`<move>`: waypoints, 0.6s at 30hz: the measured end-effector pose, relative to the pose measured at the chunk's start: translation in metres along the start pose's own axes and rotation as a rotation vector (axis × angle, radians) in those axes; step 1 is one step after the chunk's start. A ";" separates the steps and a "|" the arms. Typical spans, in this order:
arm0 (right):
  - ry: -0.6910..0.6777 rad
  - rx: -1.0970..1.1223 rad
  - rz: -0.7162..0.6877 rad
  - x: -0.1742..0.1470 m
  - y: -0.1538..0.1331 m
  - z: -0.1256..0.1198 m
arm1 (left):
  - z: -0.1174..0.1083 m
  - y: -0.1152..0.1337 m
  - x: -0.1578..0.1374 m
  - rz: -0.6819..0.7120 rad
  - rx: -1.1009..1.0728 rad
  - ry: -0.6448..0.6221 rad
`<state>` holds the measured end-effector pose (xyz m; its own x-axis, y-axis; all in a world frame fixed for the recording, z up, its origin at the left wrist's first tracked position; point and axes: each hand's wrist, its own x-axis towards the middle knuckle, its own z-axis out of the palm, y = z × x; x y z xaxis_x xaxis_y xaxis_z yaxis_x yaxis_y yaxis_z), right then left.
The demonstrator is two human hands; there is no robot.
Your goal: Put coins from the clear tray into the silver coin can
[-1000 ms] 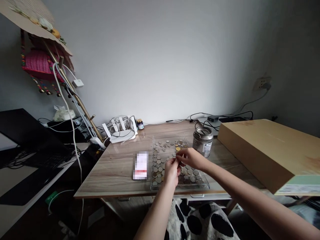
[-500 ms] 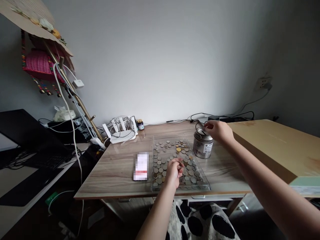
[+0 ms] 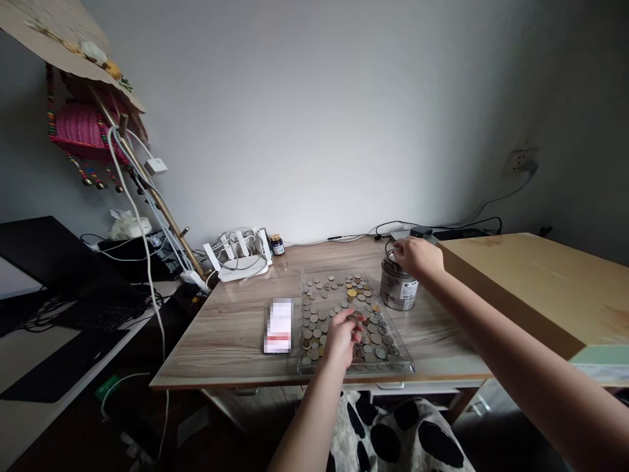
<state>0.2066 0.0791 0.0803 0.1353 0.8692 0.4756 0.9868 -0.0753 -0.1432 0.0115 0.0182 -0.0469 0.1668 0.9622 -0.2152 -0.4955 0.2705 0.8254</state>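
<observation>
A clear, flat, rectangular tray [image 3: 403,364] of glossy plastic lies on the wood-grain tabletop [image 3: 230,334], its floor strewn with round metal coins [image 3: 319,308] — mostly dull silver-grey, a few brassy yellow. Just to the tray's right stands a squat cylindrical tin [image 3: 397,292], silvery and faintly speckled, with a printed label on its side. The left hand [image 3: 340,335] rests low over the near middle of the tray, its fingers [image 3: 354,322] curled loosely downward and touching the coins beneath them; whether a coin is actually pinched there is hidden by the hand itself. The right hand [image 3: 417,255] is over the tin's open top, its fingers [image 3: 399,248] drawn together at the rim — too small to tell whether they pinch something or merely touch the metal. To the left of the tray, just beside it, lies a flat rectangular phone [image 3: 278,326] with a bright screen. Farther back, near the wall, sits a white router [image 3: 239,259] with upright antennae and looped cables, and beside it a small dark jar [image 3: 278,245]. A large, smooth, tan cardboard box [image 3: 531,288] fills the right end of the tabletop, close behind the right forearm. At the lower edge, a soft white fabric with black blotches [image 3: 393,432] covers the person's lap.
</observation>
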 end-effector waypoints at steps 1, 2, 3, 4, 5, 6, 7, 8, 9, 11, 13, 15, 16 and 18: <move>0.049 0.046 -0.056 -0.010 -0.007 0.001 | 0.000 0.000 -0.001 0.023 0.004 -0.013; 0.050 0.109 -0.128 -0.021 -0.015 0.003 | 0.000 0.000 -0.001 0.044 0.008 -0.025; -0.005 0.187 -0.209 -0.033 -0.023 0.007 | 0.001 0.000 -0.001 0.063 0.014 -0.038; -0.104 0.275 -0.293 -0.044 -0.031 0.011 | 0.001 0.000 -0.001 0.079 0.019 -0.050; -0.216 0.365 -0.374 -0.055 -0.038 0.016 | 0.001 0.001 -0.001 0.092 0.023 -0.059; -0.317 0.449 -0.442 -0.064 -0.044 0.022 | 0.002 0.001 -0.001 0.101 0.026 -0.063; -0.392 0.521 -0.488 -0.071 -0.049 0.028 | 0.002 0.001 -0.001 0.107 0.030 -0.058; -0.437 0.578 -0.503 -0.076 -0.052 0.034 | 0.002 0.001 -0.001 0.112 0.035 -0.048; -0.458 0.618 -0.496 -0.080 -0.055 0.040 | 0.002 0.001 -0.001 0.113 0.040 -0.036; -0.464 0.654 -0.458 -0.082 -0.058 0.048 | 0.003 0.001 0.000 0.100 0.045 -0.011; -0.445 0.644 -0.425 -0.079 -0.057 0.050 | 0.003 0.001 0.000 0.074 0.043 0.000; -0.395 0.608 -0.398 -0.070 -0.052 0.044 | 0.002 0.002 0.000 0.048 0.044 -0.016; -0.347 0.583 -0.367 -0.063 -0.047 0.038 | 0.002 0.002 0.000 0.038 0.045 -0.026; -0.197 0.508 -0.240 -0.043 -0.031 0.022 | 0.001 0.002 -0.001 0.016 0.033 -0.025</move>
<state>0.1685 0.0548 0.0453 -0.1535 0.9110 0.3828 0.8152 0.3357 -0.4719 0.0114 0.0182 -0.0443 0.1803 0.9653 -0.1888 -0.4701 0.2532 0.8455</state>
